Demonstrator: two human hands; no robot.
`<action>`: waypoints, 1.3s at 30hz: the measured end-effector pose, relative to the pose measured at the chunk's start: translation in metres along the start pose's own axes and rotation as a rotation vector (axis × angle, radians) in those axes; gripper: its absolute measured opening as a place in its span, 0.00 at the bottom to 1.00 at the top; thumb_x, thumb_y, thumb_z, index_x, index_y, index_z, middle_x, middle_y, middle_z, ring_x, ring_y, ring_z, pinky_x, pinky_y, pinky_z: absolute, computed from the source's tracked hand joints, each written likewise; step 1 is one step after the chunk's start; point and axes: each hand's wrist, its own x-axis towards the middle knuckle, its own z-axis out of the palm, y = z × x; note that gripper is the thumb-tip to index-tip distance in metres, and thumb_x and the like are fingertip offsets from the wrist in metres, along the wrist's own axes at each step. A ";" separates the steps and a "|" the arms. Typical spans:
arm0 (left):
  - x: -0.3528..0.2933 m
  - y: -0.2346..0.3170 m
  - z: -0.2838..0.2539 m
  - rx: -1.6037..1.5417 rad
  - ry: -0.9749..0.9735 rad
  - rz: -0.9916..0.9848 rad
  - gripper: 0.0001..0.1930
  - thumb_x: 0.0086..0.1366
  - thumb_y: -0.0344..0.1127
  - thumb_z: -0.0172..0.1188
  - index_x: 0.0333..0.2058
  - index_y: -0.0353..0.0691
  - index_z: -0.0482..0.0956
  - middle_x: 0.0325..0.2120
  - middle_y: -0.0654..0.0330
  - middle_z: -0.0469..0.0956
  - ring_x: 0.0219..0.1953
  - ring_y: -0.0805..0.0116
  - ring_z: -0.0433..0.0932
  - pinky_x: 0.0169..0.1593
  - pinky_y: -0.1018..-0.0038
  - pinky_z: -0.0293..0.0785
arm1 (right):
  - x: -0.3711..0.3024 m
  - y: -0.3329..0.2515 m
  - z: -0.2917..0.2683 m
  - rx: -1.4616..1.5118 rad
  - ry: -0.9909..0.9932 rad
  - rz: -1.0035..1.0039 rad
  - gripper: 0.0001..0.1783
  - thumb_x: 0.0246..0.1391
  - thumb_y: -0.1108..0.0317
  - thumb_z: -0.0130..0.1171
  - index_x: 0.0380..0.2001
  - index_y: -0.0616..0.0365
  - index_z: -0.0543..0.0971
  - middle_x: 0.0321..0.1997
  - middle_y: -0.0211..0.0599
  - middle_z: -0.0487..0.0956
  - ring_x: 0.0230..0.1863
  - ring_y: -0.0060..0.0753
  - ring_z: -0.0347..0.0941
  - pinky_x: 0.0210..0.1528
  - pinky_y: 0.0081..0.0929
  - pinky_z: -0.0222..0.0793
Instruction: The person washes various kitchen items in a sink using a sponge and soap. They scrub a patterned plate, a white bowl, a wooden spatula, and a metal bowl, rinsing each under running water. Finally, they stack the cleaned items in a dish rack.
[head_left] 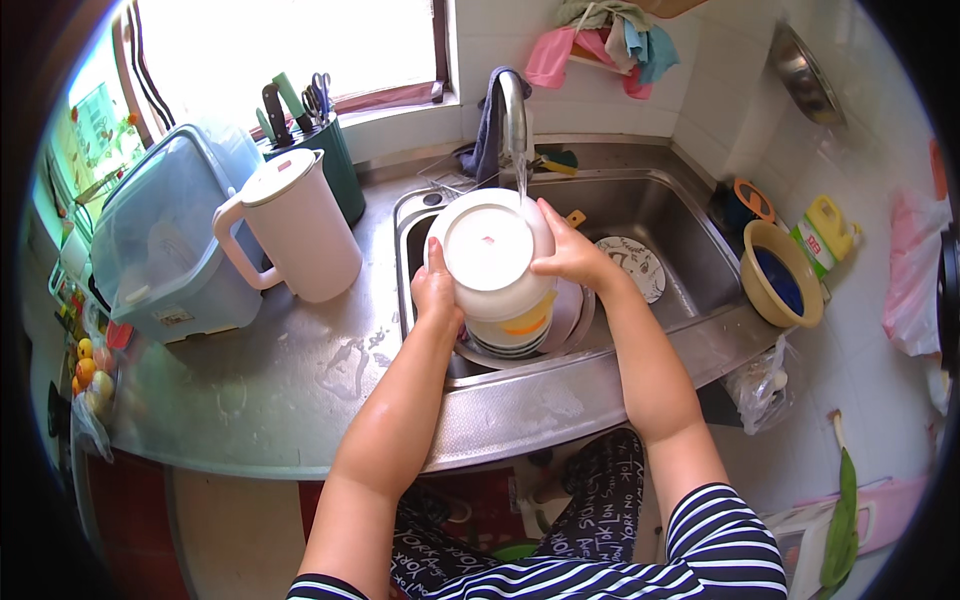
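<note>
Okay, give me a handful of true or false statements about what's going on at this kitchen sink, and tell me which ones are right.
1. Both hands hold a white round bowl over the steel sink. True: the left hand and the right hand grip its two sides.
2. The faucet is off. False: a stream of water runs down onto the bowl.
3. A pale pink lidded pitcher stands on the counter left of the sink. True.
4. The sink basin is bare under the bowl. False: stacked dishes and a patterned plate lie in it.
5. A yellow basin with a blue inside sits right of the sink. True.
</note>
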 end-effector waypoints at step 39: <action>-0.019 -0.010 0.006 0.259 0.004 0.063 0.30 0.75 0.54 0.34 0.56 0.32 0.68 0.48 0.52 0.77 0.49 0.61 0.77 0.51 0.69 0.74 | 0.021 0.032 0.017 0.389 0.495 -0.025 0.26 0.61 0.49 0.58 0.47 0.64 0.75 0.41 0.34 0.79 0.42 0.23 0.73 0.48 0.22 0.68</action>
